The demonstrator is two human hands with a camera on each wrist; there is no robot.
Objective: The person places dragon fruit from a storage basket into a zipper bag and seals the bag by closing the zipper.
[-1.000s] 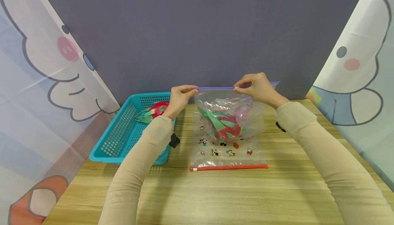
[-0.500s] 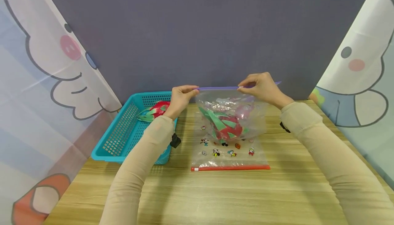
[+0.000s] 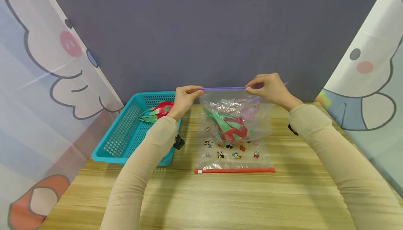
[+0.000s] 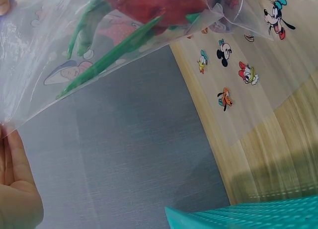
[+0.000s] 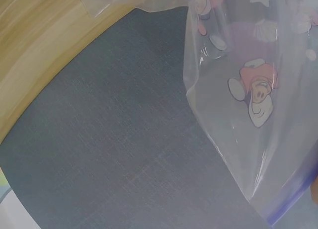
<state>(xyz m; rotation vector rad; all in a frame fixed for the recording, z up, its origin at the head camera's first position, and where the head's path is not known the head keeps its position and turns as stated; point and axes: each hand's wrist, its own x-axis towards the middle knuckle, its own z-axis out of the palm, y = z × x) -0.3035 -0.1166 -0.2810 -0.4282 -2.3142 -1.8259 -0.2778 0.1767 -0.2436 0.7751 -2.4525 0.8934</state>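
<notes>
A clear zip bag (image 3: 217,100) with a purple top strip hangs between both hands, holding a red and green dragon fruit (image 3: 235,129). My left hand (image 3: 184,100) pinches the strip's left end between thumb and fingers. Farther along the strip, my right hand (image 3: 269,87) pinches it at a small pale slider, mostly covered by the fingertips. The strip's right end sticks out beyond that hand. In the left wrist view the dragon fruit (image 4: 154,10) shows through the plastic; the right wrist view shows the bag's printed corner (image 5: 253,100).
Flat on the wooden table (image 3: 220,202) lies a second clear bag (image 3: 233,162) with cartoon prints and a red zip strip along its near edge. At left stands a blue-green basket (image 3: 108,158) with another dragon fruit (image 3: 160,110) inside. A grey wall (image 3: 201,30) rises behind.
My right hand has slid a little to the right along the purple strip, away from the left hand. The left hand keeps its hold at the left end.
</notes>
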